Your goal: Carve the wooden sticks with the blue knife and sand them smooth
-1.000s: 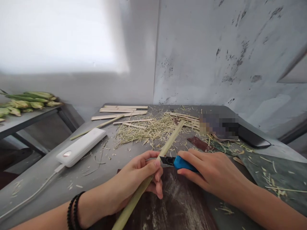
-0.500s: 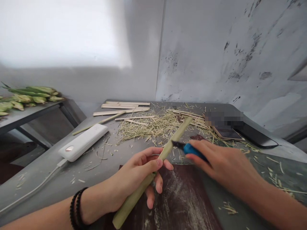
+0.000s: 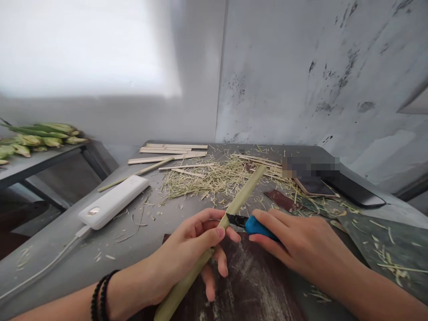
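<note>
My left hand (image 3: 197, 245), with a dark beaded bracelet at the wrist, pinches a pale green bamboo strip (image 3: 245, 191) between thumb and fingers. The strip slants from the bottom edge up toward the far side of the table. In my right hand (image 3: 287, 236) is a knife (image 3: 259, 227) with a blue handle and a dark blade. Its blade touches the strip right beside my left thumb and index finger. Beneath both hands lies a worn dark brown sheet (image 3: 247, 276), scuffed with pale marks.
Thin shavings (image 3: 200, 183) are heaped mid-table, with flat pale strips (image 3: 174, 149) behind. A white power bank (image 3: 113, 203) with a cable lies left; phones (image 3: 354, 189) lie right. Green corn ears (image 3: 43, 136) sit on a side table. A dark green sheet (image 3: 394, 240) lies right.
My right hand has drawn the knife down along the strip, closer to my left fingers. My left hand keeps its grip, and the view has shifted slightly.
</note>
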Motion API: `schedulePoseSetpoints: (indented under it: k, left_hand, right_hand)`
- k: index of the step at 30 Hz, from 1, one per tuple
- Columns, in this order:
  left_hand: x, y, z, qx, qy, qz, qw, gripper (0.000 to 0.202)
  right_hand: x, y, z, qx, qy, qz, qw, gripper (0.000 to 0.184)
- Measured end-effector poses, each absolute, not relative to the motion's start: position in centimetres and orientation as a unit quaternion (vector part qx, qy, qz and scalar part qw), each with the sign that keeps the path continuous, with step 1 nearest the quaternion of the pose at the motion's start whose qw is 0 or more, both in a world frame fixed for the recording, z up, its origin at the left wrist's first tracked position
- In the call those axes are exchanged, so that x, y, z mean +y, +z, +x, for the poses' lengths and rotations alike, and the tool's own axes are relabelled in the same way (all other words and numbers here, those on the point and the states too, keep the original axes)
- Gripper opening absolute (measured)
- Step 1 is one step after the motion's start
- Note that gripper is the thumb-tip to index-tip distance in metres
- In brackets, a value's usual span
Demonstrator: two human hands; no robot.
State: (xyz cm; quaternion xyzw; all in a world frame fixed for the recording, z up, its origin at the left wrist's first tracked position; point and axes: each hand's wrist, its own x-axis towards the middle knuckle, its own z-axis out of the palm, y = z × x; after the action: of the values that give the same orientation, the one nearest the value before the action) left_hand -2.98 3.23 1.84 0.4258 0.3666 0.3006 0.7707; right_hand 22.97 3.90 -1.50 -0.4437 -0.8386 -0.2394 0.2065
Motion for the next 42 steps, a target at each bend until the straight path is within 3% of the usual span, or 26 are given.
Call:
schedulePoseSetpoints:
  k: [16,21,31,36,42]
  left_hand:
    - [3.1,1.9,-2.8,0.379,0.307,0.437,0.756,0.019]
    - [3.1,1.4,-2.8,0.368,0.326,0.445,0.749,0.025]
    - [3.2,2.0,-2.7,0.388,0.338,0.447,0.731,0.026]
    - [2.7,1.5,-2.8,0.355,0.326,0.437,0.759,0.023]
    - [2.6,1.3,-2.7,0.355,0.323,0.442,0.758,0.025]
  right_hand:
    - [3.6,-1.5,22.4,-0.827,-0.244,-0.465,0.201,0.048]
    - [3.3,-1.5,22.0,-0.858,-0.198,-0.432,0.194,0.047]
    - [4.4,-1.5,22.3,-0.844,-0.24,-0.445,0.178,0.049]
    - [5.1,-1.5,24.0,-0.774,-0.284,-0.529,0.199,0.053]
    - [4.0,-1.7,22.8,-0.829,-0.24,-0.463,0.203,0.048]
